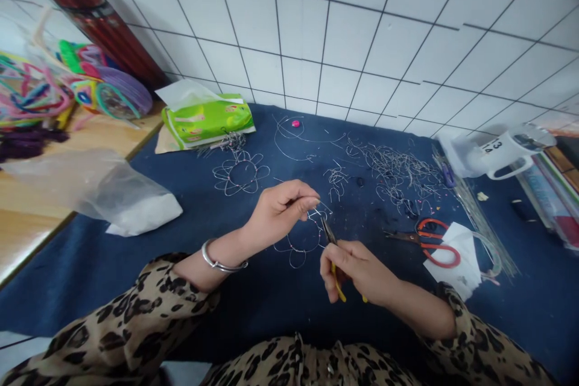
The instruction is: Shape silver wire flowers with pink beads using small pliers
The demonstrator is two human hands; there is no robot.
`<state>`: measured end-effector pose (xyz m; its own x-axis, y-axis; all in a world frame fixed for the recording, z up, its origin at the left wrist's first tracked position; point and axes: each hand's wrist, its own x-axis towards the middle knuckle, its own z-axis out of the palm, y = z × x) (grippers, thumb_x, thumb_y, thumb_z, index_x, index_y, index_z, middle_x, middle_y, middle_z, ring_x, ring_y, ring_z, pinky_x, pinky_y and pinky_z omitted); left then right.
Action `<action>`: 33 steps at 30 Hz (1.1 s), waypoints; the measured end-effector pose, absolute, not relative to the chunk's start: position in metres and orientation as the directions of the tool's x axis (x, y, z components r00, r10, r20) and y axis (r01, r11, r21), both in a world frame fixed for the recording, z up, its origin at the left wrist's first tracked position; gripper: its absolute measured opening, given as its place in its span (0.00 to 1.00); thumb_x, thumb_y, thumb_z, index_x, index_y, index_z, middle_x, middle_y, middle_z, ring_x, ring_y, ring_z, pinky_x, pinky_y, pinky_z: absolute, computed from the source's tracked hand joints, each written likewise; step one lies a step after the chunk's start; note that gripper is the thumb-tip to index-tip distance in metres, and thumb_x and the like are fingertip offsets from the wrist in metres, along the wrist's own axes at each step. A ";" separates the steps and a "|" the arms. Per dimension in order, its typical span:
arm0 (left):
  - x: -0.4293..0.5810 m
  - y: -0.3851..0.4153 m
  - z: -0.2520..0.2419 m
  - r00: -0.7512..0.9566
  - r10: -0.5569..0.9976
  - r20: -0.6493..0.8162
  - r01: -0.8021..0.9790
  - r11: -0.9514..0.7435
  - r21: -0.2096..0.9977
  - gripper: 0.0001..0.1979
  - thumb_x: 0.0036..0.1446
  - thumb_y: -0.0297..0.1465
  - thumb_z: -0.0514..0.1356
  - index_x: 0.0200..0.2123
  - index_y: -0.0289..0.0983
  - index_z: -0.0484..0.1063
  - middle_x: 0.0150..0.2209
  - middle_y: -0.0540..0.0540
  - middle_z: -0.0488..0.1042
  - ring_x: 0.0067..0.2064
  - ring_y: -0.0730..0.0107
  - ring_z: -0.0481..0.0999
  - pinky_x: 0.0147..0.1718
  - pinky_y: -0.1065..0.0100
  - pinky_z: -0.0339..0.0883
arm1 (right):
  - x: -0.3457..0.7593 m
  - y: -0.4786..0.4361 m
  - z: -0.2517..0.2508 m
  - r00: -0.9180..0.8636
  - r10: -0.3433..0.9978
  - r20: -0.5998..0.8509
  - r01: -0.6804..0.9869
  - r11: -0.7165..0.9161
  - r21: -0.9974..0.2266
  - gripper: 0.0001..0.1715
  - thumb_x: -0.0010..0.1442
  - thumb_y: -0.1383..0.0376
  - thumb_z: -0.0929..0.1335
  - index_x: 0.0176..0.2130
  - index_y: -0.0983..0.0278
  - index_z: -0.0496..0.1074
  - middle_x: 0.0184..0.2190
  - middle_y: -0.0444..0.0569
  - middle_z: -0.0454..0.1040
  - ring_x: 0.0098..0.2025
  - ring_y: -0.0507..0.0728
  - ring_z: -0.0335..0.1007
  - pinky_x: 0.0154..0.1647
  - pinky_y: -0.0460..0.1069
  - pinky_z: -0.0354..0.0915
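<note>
My left hand (280, 212) pinches a thin silver wire piece (298, 244), a looped shape with small beads, and holds it just above the blue cloth (136, 265). My right hand (357, 268) is closed round yellow-handled pliers (333, 253), whose dark jaws point up to the wire right by my left fingertips. A silver bangle (219, 262) sits on my left wrist. A finished wire flower (239, 172) lies flat on the cloth beyond my left hand.
Red-handled scissors (429, 241) lie on white paper to the right. A heap of cut wire (398, 172), a pink bead (296, 123), a green tissue pack (208, 120), a clear plastic bag (113, 193), a white cup (502, 151) and a red flask (104, 24) surround the cloth.
</note>
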<state>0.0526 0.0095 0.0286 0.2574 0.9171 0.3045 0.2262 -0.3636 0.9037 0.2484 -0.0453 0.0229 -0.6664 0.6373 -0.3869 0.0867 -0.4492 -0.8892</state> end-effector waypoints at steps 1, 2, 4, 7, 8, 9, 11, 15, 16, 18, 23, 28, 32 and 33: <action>0.053 0.009 0.029 0.266 0.908 0.325 0.222 -0.386 0.895 0.04 0.58 0.29 0.58 0.35 0.34 0.71 0.23 0.52 0.70 0.24 0.80 0.69 0.25 0.75 0.64 | 0.248 -0.045 0.023 -0.670 0.634 -0.386 0.090 -0.447 -0.890 0.26 0.63 0.49 0.57 0.29 0.67 0.65 0.20 0.42 0.66 0.21 0.49 0.67 0.21 0.43 0.58; 0.053 0.009 0.030 0.273 0.899 0.342 0.216 -0.404 0.889 0.04 0.58 0.29 0.58 0.35 0.34 0.71 0.23 0.52 0.69 0.24 0.80 0.70 0.25 0.74 0.64 | 0.248 -0.045 0.023 -0.671 0.633 -0.385 0.090 -0.446 -0.890 0.26 0.63 0.49 0.57 0.29 0.67 0.65 0.19 0.42 0.66 0.20 0.49 0.67 0.21 0.43 0.58; 0.053 0.010 0.030 0.285 0.890 0.355 0.209 -0.419 0.884 0.04 0.59 0.29 0.58 0.35 0.33 0.71 0.24 0.51 0.70 0.24 0.79 0.70 0.25 0.74 0.65 | 0.248 -0.044 0.023 -0.670 0.638 -0.380 0.092 -0.437 -0.895 0.26 0.63 0.49 0.57 0.28 0.67 0.65 0.19 0.42 0.65 0.20 0.49 0.67 0.21 0.43 0.58; 0.053 0.010 0.030 0.294 0.892 0.343 0.215 -0.411 0.886 0.05 0.59 0.29 0.57 0.35 0.33 0.71 0.25 0.51 0.70 0.24 0.79 0.70 0.25 0.74 0.65 | 0.248 -0.043 0.023 -0.663 0.648 -0.374 0.105 -0.415 -0.904 0.26 0.63 0.49 0.57 0.28 0.67 0.65 0.18 0.41 0.65 0.20 0.48 0.66 0.21 0.43 0.57; 0.052 0.010 0.029 0.298 0.893 0.338 0.218 -0.408 0.886 0.05 0.59 0.29 0.57 0.35 0.34 0.71 0.25 0.51 0.70 0.24 0.80 0.70 0.25 0.74 0.65 | 0.248 -0.043 0.023 -0.662 0.648 -0.376 0.110 -0.412 -0.904 0.26 0.63 0.49 0.57 0.28 0.67 0.65 0.18 0.41 0.65 0.20 0.48 0.66 0.21 0.43 0.57; 0.052 0.010 0.029 0.304 0.893 0.332 0.221 -0.406 0.887 0.05 0.59 0.29 0.58 0.35 0.34 0.71 0.25 0.51 0.70 0.24 0.80 0.70 0.24 0.75 0.65 | 0.248 -0.043 0.023 -0.661 0.647 -0.380 0.115 -0.412 -0.904 0.26 0.63 0.49 0.57 0.28 0.67 0.65 0.18 0.41 0.65 0.20 0.48 0.66 0.21 0.43 0.57; 0.052 0.011 0.028 0.316 0.893 0.322 0.226 -0.400 0.888 0.05 0.59 0.30 0.58 0.35 0.34 0.71 0.26 0.50 0.70 0.23 0.80 0.69 0.23 0.75 0.64 | 0.248 -0.043 0.022 -0.655 0.649 -0.386 0.119 -0.417 -0.901 0.26 0.62 0.48 0.57 0.28 0.67 0.65 0.18 0.41 0.65 0.19 0.48 0.65 0.21 0.43 0.57; 0.052 0.011 0.028 0.331 0.889 0.317 0.232 -0.403 0.885 0.05 0.59 0.30 0.57 0.34 0.34 0.71 0.26 0.50 0.70 0.23 0.81 0.69 0.23 0.75 0.64 | 0.248 -0.044 0.019 -0.646 0.654 -0.394 0.130 -0.415 -0.901 0.26 0.62 0.49 0.58 0.28 0.66 0.65 0.18 0.41 0.65 0.19 0.48 0.65 0.21 0.43 0.57; 0.052 0.011 0.029 0.333 0.889 0.314 0.233 -0.401 0.886 0.05 0.59 0.30 0.57 0.34 0.34 0.71 0.26 0.50 0.70 0.23 0.81 0.69 0.24 0.75 0.64 | 0.249 -0.043 0.019 -0.645 0.653 -0.396 0.138 -0.410 -0.902 0.25 0.62 0.49 0.57 0.28 0.66 0.64 0.18 0.41 0.65 0.19 0.48 0.64 0.22 0.44 0.57; 0.052 0.011 0.029 0.328 0.896 0.300 0.234 -0.385 0.893 0.05 0.59 0.30 0.57 0.34 0.34 0.71 0.26 0.50 0.70 0.23 0.81 0.69 0.24 0.75 0.64 | 0.251 -0.041 0.020 -0.639 0.654 -0.405 0.180 -0.384 -0.906 0.25 0.62 0.49 0.57 0.28 0.66 0.64 0.18 0.40 0.64 0.19 0.48 0.64 0.23 0.44 0.58; 0.050 0.014 0.025 0.330 0.916 0.227 0.151 -0.289 0.945 0.06 0.59 0.31 0.57 0.36 0.34 0.71 0.25 0.51 0.69 0.23 0.81 0.67 0.23 0.76 0.65 | 0.261 -0.034 0.026 -0.586 0.678 -0.444 0.350 -0.284 -0.893 0.23 0.61 0.50 0.60 0.30 0.66 0.67 0.20 0.41 0.65 0.21 0.47 0.63 0.24 0.43 0.59; 0.048 0.017 0.022 0.401 0.902 0.161 0.060 -0.202 0.978 0.06 0.58 0.31 0.58 0.35 0.33 0.71 0.25 0.50 0.69 0.23 0.79 0.67 0.23 0.75 0.65 | 0.264 -0.029 0.029 -0.621 0.619 -0.481 0.343 -0.337 -0.877 0.24 0.61 0.49 0.60 0.30 0.66 0.66 0.19 0.41 0.64 0.21 0.47 0.63 0.24 0.44 0.60; 0.048 0.018 0.023 0.443 0.885 0.142 0.000 -0.158 0.987 0.06 0.59 0.31 0.57 0.36 0.33 0.71 0.27 0.49 0.70 0.23 0.79 0.66 0.23 0.74 0.65 | 0.263 -0.030 0.028 -0.649 0.579 -0.493 0.325 -0.375 -0.868 0.24 0.60 0.49 0.61 0.29 0.66 0.67 0.19 0.41 0.64 0.21 0.47 0.62 0.25 0.44 0.61; 0.048 0.018 0.023 0.452 0.881 0.138 -0.005 -0.152 0.988 0.06 0.59 0.31 0.57 0.36 0.33 0.71 0.27 0.49 0.70 0.23 0.80 0.66 0.23 0.74 0.65 | 0.263 -0.030 0.028 -0.654 0.575 -0.491 0.322 -0.376 -0.869 0.23 0.60 0.49 0.61 0.29 0.66 0.67 0.19 0.41 0.64 0.21 0.47 0.62 0.25 0.44 0.61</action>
